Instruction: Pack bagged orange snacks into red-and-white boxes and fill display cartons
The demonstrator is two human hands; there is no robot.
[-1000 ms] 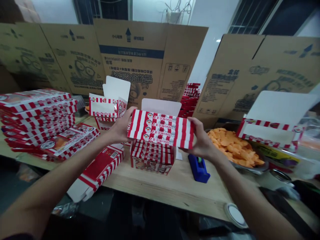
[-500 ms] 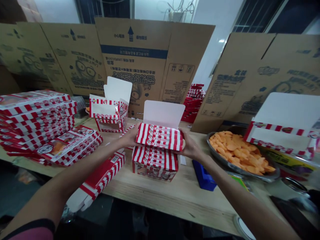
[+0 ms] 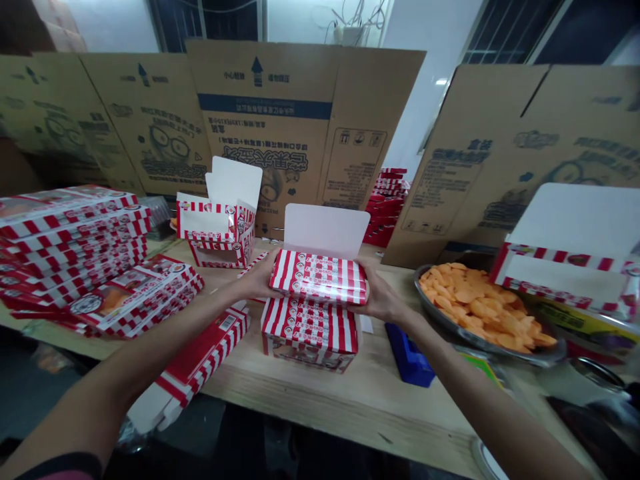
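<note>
My left hand (image 3: pixel 260 277) and my right hand (image 3: pixel 379 293) grip opposite ends of a red-and-white striped carton (image 3: pixel 317 277), fingers closed round its sides. Right behind it stands a raised white flap (image 3: pixel 325 232); whether the flap belongs to that carton I cannot tell. Directly below, a second striped box (image 3: pixel 310 333) rests on the wooden table (image 3: pixel 305 400), and the held carton overlaps its top from this angle. My fingertips are partly hidden behind the carton. Left of the lower box, under my left forearm, lies a long red striped carton (image 3: pixel 200 360) with white end flaps.
Stacked flat striped cartons (image 3: pixel 75 233) fill the left side. An open striped box (image 3: pixel 215 223) stands at the back. On the right are a blue tape-dispenser-like object (image 3: pixel 413 360), a metal bowl of orange chips (image 3: pixel 470 300) and another open box (image 3: pixel 560 267). Large brown cardboard (image 3: pixel 280 127) lines the rear.
The held carton has tilted slightly, showing more of its upper face. Both hands keep their grip in nearly the same place, and the view has shifted a little.
</note>
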